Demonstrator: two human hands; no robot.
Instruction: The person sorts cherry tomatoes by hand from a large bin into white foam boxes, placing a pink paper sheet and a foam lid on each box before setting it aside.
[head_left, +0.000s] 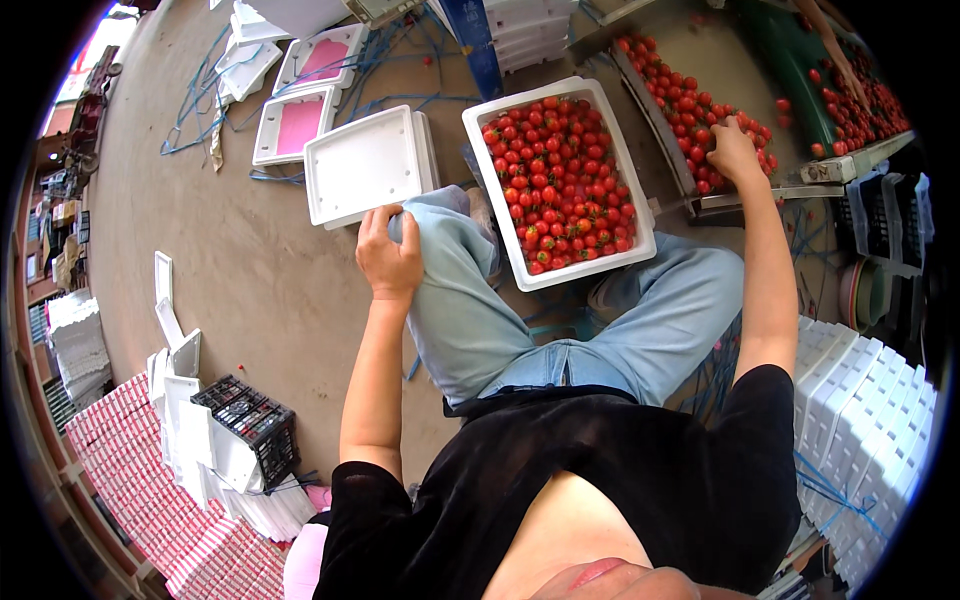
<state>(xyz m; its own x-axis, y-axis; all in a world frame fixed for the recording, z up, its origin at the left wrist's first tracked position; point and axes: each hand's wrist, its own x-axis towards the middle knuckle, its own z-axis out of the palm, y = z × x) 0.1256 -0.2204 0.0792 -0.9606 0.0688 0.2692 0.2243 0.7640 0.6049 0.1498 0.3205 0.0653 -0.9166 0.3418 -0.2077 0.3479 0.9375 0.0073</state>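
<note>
Blk tee (680,470), glossy rnd toms (555,185)

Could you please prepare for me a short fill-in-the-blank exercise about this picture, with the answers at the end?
1. The left hand rests on the ____ knee.
2. The right hand is at loose tomatoes, which are ____ in colour.
3. The box full of tomatoes is ____.
4. The shirt is ____.

Missing words: left; red; white; black.
</note>
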